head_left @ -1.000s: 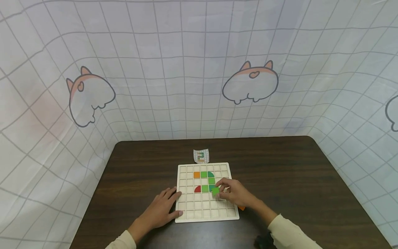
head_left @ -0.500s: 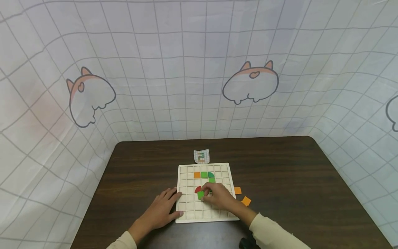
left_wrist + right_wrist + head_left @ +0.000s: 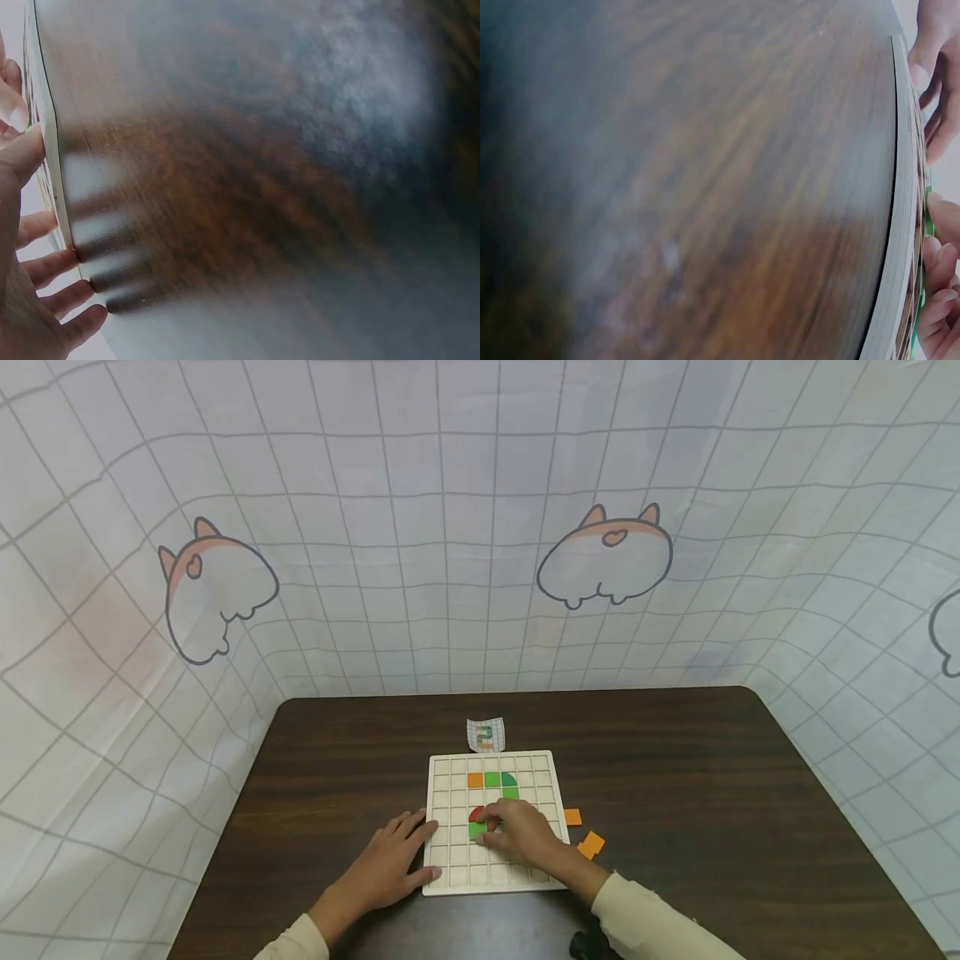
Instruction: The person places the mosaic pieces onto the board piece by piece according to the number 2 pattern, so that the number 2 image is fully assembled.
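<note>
A cream grid board (image 3: 450, 881) lies on the dark table. My left hand (image 3: 386, 864) rests at its left edge, thumb on the rim and fingers extended, as the left wrist view also shows. Over the board's middle, my right hand (image 3: 525, 835) pinches a green square tile (image 3: 477, 832) at a cell just below the red quarter-round tile (image 3: 476, 814). Farther up sit an orange square tile (image 3: 476, 780), a green square tile (image 3: 492, 779) and a teal quarter-round tile (image 3: 508, 779), with another green tile (image 3: 511, 793) beneath. My right hand hides the cells right of the red tile.
Behind the board lies a small printed card (image 3: 486, 736) with a coloured grid pattern. Loose orange tiles (image 3: 573, 817) lie by the board's right edge, some near my right forearm. A black object (image 3: 587, 945) shows under the right sleeve. A white gridded curtain (image 3: 480, 568) surrounds the table.
My right hand has moved left across the board with the green tile, then lowered it to the cell under the red piece. The orange tiles at right came into view. My left hand stays put.
</note>
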Motion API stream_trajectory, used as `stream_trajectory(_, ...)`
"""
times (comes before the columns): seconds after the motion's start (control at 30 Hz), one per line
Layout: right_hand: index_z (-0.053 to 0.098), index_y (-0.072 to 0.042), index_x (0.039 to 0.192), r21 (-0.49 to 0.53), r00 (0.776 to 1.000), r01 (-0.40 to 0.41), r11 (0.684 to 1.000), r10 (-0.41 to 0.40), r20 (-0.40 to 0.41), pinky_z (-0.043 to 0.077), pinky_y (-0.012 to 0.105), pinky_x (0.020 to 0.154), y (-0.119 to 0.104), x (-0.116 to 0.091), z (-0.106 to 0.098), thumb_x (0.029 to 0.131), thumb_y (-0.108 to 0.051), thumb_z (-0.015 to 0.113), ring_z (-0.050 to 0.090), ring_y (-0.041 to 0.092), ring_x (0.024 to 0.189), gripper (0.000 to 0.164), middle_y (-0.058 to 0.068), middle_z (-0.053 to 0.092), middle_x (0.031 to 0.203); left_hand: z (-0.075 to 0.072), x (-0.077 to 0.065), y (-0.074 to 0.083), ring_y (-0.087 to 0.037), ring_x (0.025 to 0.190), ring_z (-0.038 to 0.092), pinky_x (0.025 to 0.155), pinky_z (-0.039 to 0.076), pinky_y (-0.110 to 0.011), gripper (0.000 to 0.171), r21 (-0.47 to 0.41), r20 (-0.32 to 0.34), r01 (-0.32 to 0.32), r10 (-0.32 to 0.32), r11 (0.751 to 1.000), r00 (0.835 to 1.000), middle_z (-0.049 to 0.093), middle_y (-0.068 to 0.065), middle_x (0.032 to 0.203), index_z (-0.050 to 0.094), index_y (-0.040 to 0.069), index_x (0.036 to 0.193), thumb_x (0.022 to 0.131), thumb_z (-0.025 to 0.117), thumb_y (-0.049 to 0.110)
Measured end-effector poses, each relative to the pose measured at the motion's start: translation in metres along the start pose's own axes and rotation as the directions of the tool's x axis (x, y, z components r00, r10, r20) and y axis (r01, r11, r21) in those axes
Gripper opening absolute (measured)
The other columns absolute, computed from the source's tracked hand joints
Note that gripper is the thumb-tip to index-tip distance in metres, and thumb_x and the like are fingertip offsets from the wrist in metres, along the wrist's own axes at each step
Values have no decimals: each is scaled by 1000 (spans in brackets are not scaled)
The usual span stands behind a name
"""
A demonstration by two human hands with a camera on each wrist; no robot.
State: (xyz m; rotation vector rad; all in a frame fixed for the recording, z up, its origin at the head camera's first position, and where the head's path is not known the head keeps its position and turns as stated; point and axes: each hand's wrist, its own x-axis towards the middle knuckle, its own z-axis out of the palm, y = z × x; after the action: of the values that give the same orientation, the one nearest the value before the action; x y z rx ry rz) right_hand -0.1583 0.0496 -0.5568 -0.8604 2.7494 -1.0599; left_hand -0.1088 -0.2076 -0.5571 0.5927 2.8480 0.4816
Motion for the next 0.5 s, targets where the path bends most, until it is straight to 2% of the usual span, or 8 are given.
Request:
stream_trajectory(0.27, 78, -17, 98, -43, 999, -24, 999, 23, -25, 41, 19, 60, -1, 3, 4, 83, -22, 83, 49, 0, 67, 16, -13, 59, 75, -1, 0, 1, -44, 142, 39, 105, 39, -65, 70, 4, -4, -4, 4, 1000, 1000, 40, -17, 156, 48, 15, 148, 94, 64, 55)
stream_trajectory(0.5, 79, -18, 98, -80, 999, -35, 996, 34, -14, 40, 19, 60, -2, 1, 4, 83, -27, 84, 49, 1, 68, 18, -13, 59, 76, -1, 0, 1, -44, 142, 39, 107, 37, -65, 70, 1, -1, -3, 3, 1000, 1000, 40, -17, 157, 47, 15, 149, 94, 64, 55)
